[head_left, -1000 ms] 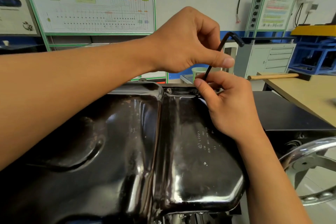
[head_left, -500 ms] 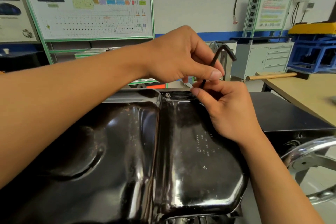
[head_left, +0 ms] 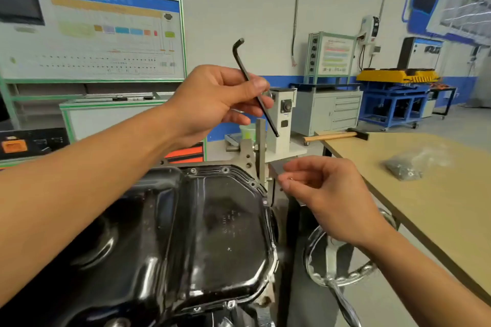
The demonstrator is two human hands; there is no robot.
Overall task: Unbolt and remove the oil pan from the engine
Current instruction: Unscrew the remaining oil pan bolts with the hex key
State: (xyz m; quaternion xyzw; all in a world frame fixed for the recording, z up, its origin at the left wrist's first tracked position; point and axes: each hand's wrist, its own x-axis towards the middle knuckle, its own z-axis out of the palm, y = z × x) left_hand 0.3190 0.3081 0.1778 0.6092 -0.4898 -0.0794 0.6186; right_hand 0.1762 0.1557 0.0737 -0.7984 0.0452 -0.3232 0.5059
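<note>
While in left hand (head_left: 212,99), hex key (head_left: 240,61).

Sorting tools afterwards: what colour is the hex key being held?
The hex key is black, clearest in the head view.

1. The oil pan (head_left: 212,233) is black painted metal, highly glossy, with mirror-like reflections and a few pale scuffs.
2. The hex key (head_left: 255,87) is dark metal with a dull, matt finish.
3. The small bolt (head_left: 291,179) between the fingers (head_left: 297,165) of the right hand (head_left: 326,194) glints as bright metal.
4. The bench (head_left: 438,207) has a smooth, matt, pale wood-look top.
5. The hammer (head_left: 332,136) has a bare wooden handle and a dark head.
6. The bag (head_left: 414,164) is clear, crinkled plastic.
7. The handwheel (head_left: 309,260) is polished, shiny metal.
8. The bracket (head_left: 261,146) is bare grey metal, matt.
</note>
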